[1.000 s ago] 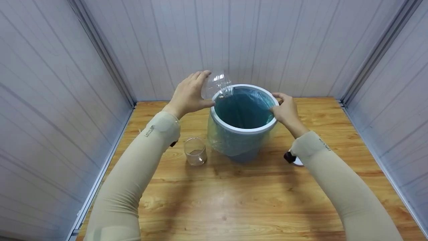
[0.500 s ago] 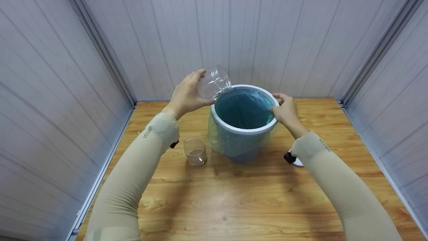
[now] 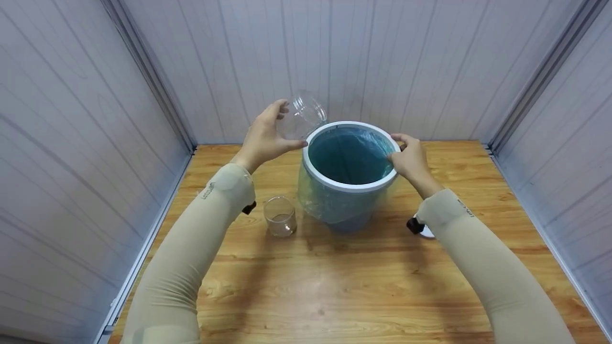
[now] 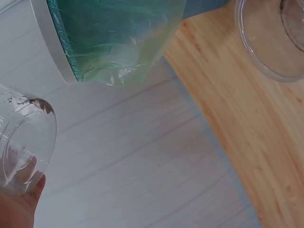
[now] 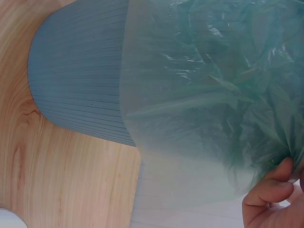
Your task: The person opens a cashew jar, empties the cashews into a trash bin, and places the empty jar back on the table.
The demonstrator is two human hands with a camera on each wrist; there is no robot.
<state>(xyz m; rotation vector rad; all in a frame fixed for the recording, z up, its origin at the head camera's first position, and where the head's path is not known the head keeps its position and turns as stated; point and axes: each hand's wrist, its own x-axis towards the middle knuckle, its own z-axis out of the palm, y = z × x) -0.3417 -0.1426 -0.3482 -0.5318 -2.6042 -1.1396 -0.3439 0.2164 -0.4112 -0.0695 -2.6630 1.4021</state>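
Note:
A clear jar [image 3: 300, 117] is tilted at the left rim of the trash bin [image 3: 351, 188], its ribbed mouth towards the bin. My left hand [image 3: 262, 137] holds the jar, thumb below and fingers on its far side. Dark residue [image 4: 40, 104] clings inside the jar in the left wrist view. On the bin's right side, my right hand [image 3: 412, 160] grips the white rim, thumb inside and fingers outside. A thin green bag [image 5: 199, 95] lines the bin and hangs over its outside. The bin stands upright on the wooden surface.
A clear glass cup [image 3: 281, 222] with a little brownish content stands left of the bin. A white round object [image 3: 427, 232], partly hidden by the right wrist camera, lies to the right. Pale panel walls [image 3: 406, 62] rise at the back and both sides.
My left hand has shifted slightly left with the jar, and the jar's tilt has changed. Small bits seen earlier at its mouth no longer show. The right hand stays on the rim.

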